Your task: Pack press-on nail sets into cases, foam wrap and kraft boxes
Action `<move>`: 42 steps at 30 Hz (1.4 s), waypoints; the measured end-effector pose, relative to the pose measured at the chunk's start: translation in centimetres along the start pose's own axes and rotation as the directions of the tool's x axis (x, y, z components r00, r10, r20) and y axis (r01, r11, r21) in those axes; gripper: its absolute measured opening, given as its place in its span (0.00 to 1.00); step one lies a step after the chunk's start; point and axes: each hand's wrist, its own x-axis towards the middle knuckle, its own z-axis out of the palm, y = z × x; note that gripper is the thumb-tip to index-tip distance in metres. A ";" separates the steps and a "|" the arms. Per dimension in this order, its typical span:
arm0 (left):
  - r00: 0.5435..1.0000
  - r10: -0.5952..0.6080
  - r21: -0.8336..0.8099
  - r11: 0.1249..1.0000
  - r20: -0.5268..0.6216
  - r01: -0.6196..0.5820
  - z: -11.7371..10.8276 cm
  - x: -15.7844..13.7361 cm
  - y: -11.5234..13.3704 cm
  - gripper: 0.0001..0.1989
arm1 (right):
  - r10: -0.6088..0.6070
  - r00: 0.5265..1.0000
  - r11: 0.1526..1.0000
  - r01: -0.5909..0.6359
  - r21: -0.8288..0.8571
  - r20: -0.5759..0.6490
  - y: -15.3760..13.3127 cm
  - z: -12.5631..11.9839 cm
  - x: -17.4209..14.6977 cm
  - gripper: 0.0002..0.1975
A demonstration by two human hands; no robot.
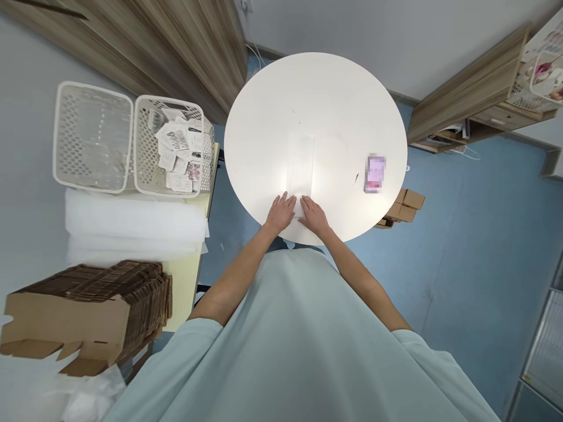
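Near the counter's (259, 117) near edge, the left hand (280, 214) and right hand (315, 215), fingers extended, meet over a translucent plastic strip's (301, 164) near end, its far length lying flat, unfolded.

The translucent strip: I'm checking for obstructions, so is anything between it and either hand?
Nothing visible stands in the way: the left hand and right hand are both at the near end of the translucent strip. The blurred purple object lies apart, to the right on the round table.

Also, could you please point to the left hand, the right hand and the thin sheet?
Left hand (280, 213): head view, back of hand.
Right hand (314, 216): head view, back of hand.
Thin sheet (301, 167): head view, flat middle part.
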 end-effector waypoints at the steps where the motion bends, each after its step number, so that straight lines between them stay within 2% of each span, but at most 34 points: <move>1: 1.000 -0.010 -0.003 1.000 -0.008 0.010 0.3 -0.5 0.2 0.34 | -0.009 1.000 1.000 0.009 -0.011 0.005 0.0 0.2 -0.4 0.38; 6: 0.997 -0.075 -0.063 0.995 -0.001 0.075 1.9 -3.2 1.2 0.35 | -0.095 0.995 0.995 0.096 -0.024 0.032 -0.1 0.9 -3.1 0.35; 11: 0.993 -0.116 -0.129 0.985 0.012 0.116 3.2 -5.6 0.6 0.40 | -0.135 0.988 0.990 0.132 0.042 0.078 0.0 0.6 -5.0 0.33; 14: 0.987 -0.162 -0.178 0.971 -0.009 0.157 3.5 -5.6 0.0 0.35 | -0.070 0.995 0.993 0.064 0.096 0.065 -0.3 -0.1 -4.7 0.29; 17: 0.965 -0.259 -0.210 0.947 -0.049 0.244 3.3 -4.6 -0.1 0.30 | 0.060 0.997 0.988 -0.068 0.140 0.057 -1.0 -1.0 -3.5 0.26; 20: 0.926 -0.367 -0.230 0.912 -0.092 0.339 3.0 -3.4 0.4 0.27 | 0.208 0.976 0.966 -0.214 0.147 0.059 -1.9 -1.8 -1.9 0.27; 23: 0.893 -0.437 -0.214 0.887 -0.108 0.409 2.7 -2.4 0.9 0.22 | 0.295 0.953 0.947 -0.301 0.110 0.065 -2.6 -2.3 -0.3 0.28; 28: 0.848 -0.515 -0.180 0.852 -0.123 0.492 2.3 -1.8 1.0 0.15 | 0.375 0.925 0.925 -0.378 0.039 0.065 -3.2 -2.4 1.6 0.31; 31: 0.822 -0.548 -0.188 0.833 -0.156 0.520 2.1 -1.8 1.1 0.20 | 0.335 0.942 0.942 -0.334 0.018 -0.014 -3.3 -2.2 2.3 0.32; 32: 0.826 -0.536 -0.183 0.842 -0.174 0.508 2.1 -1.8 1.1 0.24 | 0.293 0.955 0.956 -0.293 0.007 -0.047 -3.3 -2.0 2.5 0.31; 34: 0.869 -0.456 -0.153 0.889 -0.192 0.432 2.1 -1.7 1.2 0.30 | 0.169 0.983 0.985 -0.171 -0.021 -0.075 -3.1 -1.8 2.9 0.28; 37: 0.948 -0.289 -0.110 0.955 -0.135 0.276 2.0 -1.7 1.1 0.33 | -0.006 1.000 0.999 0.005 -0.046 -0.014 -2.3 -1.5 3.1 0.27; 42: 0.981 -0.181 -0.094 0.980 -0.070 0.174 1.7 -2.9 0.8 0.34 | -0.085 0.994 0.993 0.090 -0.073 0.064 -1.0 -0.7 1.2 0.35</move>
